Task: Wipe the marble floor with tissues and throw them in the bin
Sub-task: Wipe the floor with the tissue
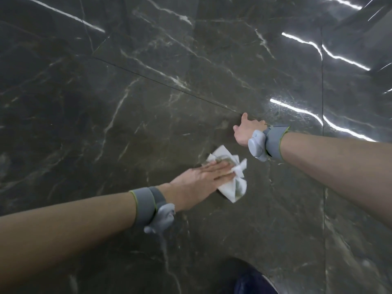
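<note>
— Flattened rather than clenched: the left grip is laid palm-down with its fingers straight, and the white tissue is pressed by it against the marble floor. Nothing is pinched.

— Where is the tissue found?

— Just below and right of the frame's centre. It is pinned under the fingertips and spills past them toward the right. Its long axis runs from upper left to lower right, across the line of the fingers.

— Which grip is nearer?

— The left, since it is already on the tissue. The right grip is propped on the floor up and to the right, near the tissue but apart from it, at a tile seam. One digit is stretched out, the rest are hidden, and nothing is seen held in it.

— And the materials?

— The tissue is thin, soft and crumpled, with greenish-grey stains. The floor is dark polished stone, white-veined, hard and glossy, with bright strip reflections at upper right.

— The bin?

— None is shown. Wiping is judged to be the step in hand. For disposal the tissue would first have to be gathered into a closed grip, most readily by the left.
</note>
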`<state>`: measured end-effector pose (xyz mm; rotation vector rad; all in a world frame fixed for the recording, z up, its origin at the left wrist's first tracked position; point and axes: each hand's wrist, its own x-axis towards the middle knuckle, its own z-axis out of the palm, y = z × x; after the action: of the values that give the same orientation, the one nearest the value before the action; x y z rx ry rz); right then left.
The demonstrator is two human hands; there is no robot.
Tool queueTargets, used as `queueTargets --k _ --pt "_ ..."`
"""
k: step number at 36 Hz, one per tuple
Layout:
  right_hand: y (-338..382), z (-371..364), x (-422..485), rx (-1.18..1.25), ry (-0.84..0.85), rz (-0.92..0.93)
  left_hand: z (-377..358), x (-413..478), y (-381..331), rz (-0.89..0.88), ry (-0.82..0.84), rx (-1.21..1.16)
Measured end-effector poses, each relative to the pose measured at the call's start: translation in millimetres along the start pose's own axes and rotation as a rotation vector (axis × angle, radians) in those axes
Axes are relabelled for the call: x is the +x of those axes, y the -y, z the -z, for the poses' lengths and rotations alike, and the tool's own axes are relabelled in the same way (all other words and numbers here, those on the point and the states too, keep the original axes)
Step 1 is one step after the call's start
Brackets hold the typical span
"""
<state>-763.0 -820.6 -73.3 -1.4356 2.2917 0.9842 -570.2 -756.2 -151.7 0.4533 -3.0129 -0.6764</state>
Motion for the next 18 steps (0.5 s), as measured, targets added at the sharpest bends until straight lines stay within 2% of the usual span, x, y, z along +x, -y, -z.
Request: queueTargets --k 4,12,18 --pt "-1 -2 1 0.009 -0.011 -0.016 24 -11 42 0.17 -0.072 0.012" --pt "6 -2 -3 0.012 -0.005 -0.045 83 -45 146 0.633 -0.247 0.012" --pt "4 0 -4 0.014 0.023 -0.032 86 -49 144 0.663 -0.29 0.001"
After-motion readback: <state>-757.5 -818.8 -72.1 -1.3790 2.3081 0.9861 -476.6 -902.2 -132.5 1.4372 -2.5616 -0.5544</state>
